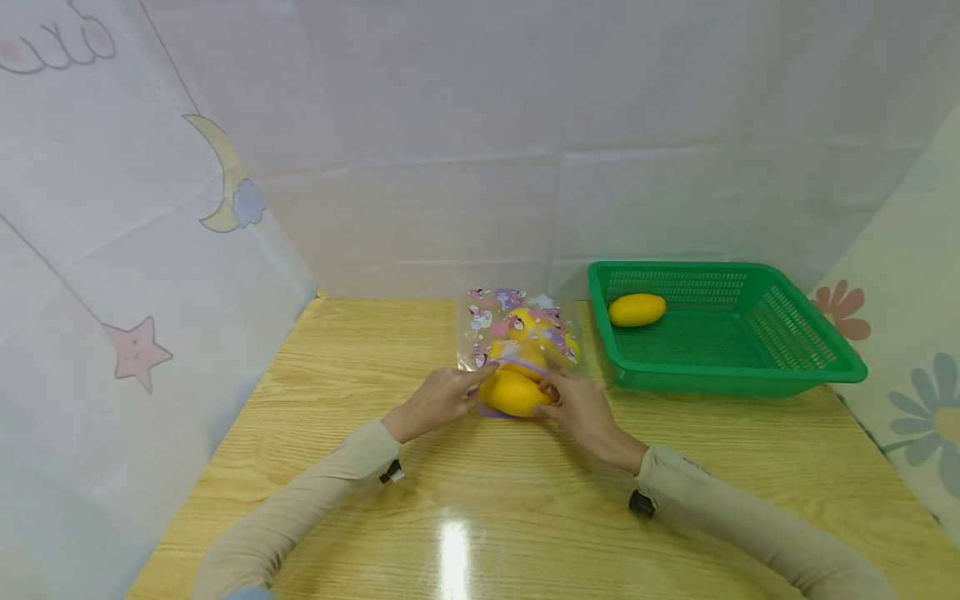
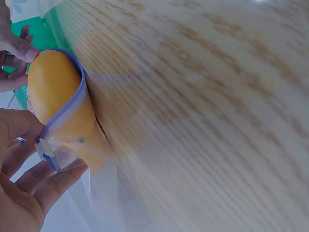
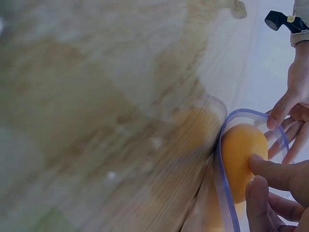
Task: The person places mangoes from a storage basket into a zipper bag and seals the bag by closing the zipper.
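Note:
A clear zip bag [image 1: 480,321] with a cartoon print and purple rim lies on the table, with several yellow mangoes inside. In its mouth sits another mango [image 1: 513,393], partly within the purple rim [image 2: 72,104]. My left hand [image 1: 442,398] pinches the rim beside the white slider [image 2: 45,148], its fingers spread beneath the film. At the mango's right end, my right hand [image 1: 583,412] holds it, the thumb [image 3: 273,173] lying against its skin. Some of the right fingers are hidden behind the mango in the head view.
To the right stands a green plastic basket [image 1: 738,375] with a single mango [image 1: 637,310] in its left back corner. A printed cloth [image 1: 450,217] hangs behind the wooden table [image 1: 360,333]. Cloths also flank both sides.

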A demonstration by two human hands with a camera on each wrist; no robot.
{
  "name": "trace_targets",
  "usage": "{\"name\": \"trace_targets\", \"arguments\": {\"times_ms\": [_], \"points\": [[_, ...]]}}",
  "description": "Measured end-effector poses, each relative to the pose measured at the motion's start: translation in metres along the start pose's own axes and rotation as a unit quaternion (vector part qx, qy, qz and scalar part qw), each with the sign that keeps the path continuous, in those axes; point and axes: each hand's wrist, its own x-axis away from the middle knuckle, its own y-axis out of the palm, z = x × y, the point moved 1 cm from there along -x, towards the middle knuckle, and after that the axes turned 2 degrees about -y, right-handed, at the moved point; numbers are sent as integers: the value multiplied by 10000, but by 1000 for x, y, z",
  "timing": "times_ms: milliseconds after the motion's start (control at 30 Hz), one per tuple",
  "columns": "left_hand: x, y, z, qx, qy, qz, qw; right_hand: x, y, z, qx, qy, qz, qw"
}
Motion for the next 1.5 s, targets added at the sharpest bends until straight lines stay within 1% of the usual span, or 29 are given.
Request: {"name": "trace_targets", "arguments": {"times_ms": [200,433,667,900,1200,1500], "points": [[0,-1,1,-3,17,-53,10000,-1,-1,1,17,85,-64,9999],[0,-1,0,-55,-10,-70,10000,-1,-3,0,-31,-5,-89,10000],[0,0,-1,11,16,-23,10000,-1,-5,-2,-58,4,-134,9999],[0,0,-2,20,-54,-114,9999,-2,-9,-3,-83,-19,-185,9998],[-1,-1,0,-3,-95,-112,9999,-5,-17,-3,-105,-205,-137,9996],[-1,-2,0,28,-80,-65,9999,-7,-22,-4,-127,-167,-202,9996]]}}
